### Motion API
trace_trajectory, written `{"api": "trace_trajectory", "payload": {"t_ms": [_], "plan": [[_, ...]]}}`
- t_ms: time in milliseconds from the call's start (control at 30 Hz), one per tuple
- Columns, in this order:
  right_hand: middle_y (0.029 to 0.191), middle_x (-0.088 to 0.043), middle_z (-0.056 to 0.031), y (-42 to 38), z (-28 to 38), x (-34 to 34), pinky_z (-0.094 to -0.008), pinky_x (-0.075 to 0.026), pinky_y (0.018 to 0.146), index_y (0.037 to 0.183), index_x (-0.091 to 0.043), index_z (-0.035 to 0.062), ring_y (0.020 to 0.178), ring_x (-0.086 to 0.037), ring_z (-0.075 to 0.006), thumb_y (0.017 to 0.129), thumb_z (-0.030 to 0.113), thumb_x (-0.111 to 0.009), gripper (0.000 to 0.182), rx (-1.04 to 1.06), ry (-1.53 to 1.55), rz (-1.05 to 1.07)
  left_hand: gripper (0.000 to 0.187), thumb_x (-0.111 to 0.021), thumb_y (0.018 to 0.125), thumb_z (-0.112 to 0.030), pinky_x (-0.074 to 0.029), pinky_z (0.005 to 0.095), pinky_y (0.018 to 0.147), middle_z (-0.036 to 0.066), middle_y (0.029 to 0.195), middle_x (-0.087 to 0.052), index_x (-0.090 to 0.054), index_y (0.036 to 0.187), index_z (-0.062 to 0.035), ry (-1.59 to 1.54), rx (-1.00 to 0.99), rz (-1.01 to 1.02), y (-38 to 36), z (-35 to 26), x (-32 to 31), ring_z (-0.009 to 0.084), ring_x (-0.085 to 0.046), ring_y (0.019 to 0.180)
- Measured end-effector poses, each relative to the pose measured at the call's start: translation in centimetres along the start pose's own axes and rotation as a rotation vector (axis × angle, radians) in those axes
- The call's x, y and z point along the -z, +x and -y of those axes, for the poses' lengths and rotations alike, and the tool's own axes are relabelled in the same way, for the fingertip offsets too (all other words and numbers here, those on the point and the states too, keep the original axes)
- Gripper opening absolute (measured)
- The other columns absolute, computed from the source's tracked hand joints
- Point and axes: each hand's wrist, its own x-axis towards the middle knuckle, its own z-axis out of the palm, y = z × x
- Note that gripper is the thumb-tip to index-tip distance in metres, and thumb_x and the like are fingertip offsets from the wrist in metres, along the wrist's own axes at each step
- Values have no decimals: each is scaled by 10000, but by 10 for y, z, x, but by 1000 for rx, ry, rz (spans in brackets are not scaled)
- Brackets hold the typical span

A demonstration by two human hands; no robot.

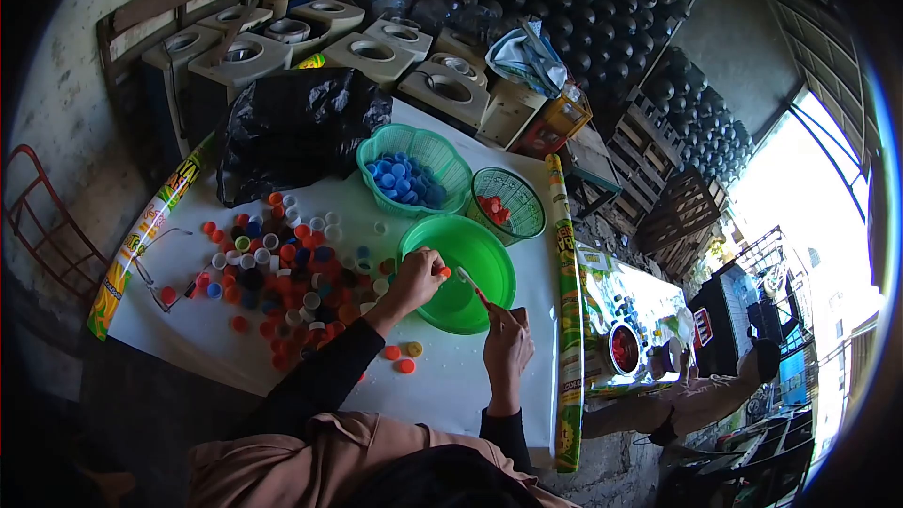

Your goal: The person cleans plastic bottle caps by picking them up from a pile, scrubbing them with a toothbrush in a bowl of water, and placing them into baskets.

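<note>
Over the green basin [478, 249], my left hand [414, 284] pinches an orange-red bottle cap [445, 272] between its fingers. My right hand [509, 346] is closed around the handle of a toothbrush [481, 296], which looks red and white. The brush head points toward the cap, with a small gap between them. Loose bottle caps [282, 306] in red, white, blue and black lie spread over the white tabletop [489, 414] to the left of my hands. An orange cap [404, 367] rests just below the basin, beside a yellowish one.
Behind the basin stand a pale green basket [376, 141] of blue caps and a smaller green basket [531, 216] with red pieces. A black plastic bag [301, 122] and eyeglasses [146, 268] are on the left. At right, another person [715, 400] is by a second table.
</note>
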Motion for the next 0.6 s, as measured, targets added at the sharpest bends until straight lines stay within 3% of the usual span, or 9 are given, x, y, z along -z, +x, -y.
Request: {"api": "trace_trajectory", "payload": {"t_ms": [100, 167, 200, 333, 400, 600], "plan": [[1042, -675, -59, 6, 2, -5, -422, -517, 656, 1062, -779, 197, 783, -692, -292, 943, 189, -651, 174, 79, -17, 5, 153, -771, 775, 13, -531, 406, 705, 176, 871, -673, -672, 886, 43, -109, -84, -83, -1, -3, -2, 326, -674, 780], [1061, -678, -63, 8, 2, -4, -424, -516, 654, 1061, -778, 188, 785, -694, -293, 936, 180, -656, 174, 144, -13, 23, 188, -771, 807, -8, -555, 359, 728, 162, 920, -688, -697, 971, 50, -3, -35, 11, -2, -6, 4, 276, -704, 823], [1043, -674, -68, 8, 5, -1, -418, -513, 659, 1065, -776, 180, 804, -694, -294, 942, 184, -657, 172, 78, -4, -3, 211, -771, 824, -18, -568, 336, 739, 155, 944, -695, -709, 1013, 53, 49, -14, 54, 0, -8, 6, 251, -719, 845], [894, -623, -68, -7, 14, 16, -423, -479, 666, 1054, -776, 177, 786, -649, -287, 958, 256, -659, 171, 23, 173, -12, 192, -788, 799, -20, -559, 356, 728, 161, 919, -696, -705, 957, 49, -16, 40, 64, 1, 0, 1, 264, -715, 817], [892, -621, -64, -9, 11, 11, -415, -477, 660, 1059, -778, 185, 783, -651, -278, 958, 259, -660, 172, 28, 132, -21, 177, -796, 766, 0, -543, 380, 692, 183, 879, -682, -689, 899, 47, 10, 46, 58, 2, -3, 2, 303, -696, 785], [924, -637, -57, -13, 8, 14, -406, -485, 622, 1049, -777, 177, 736, -666, -282, 961, 241, -656, 163, 81, 118, -26, 193, -785, 770, 12, -560, 371, 716, 181, 884, -683, -688, 936, 36, -85, 42, 56, 1, -4, 4, 307, -702, 791]]}}
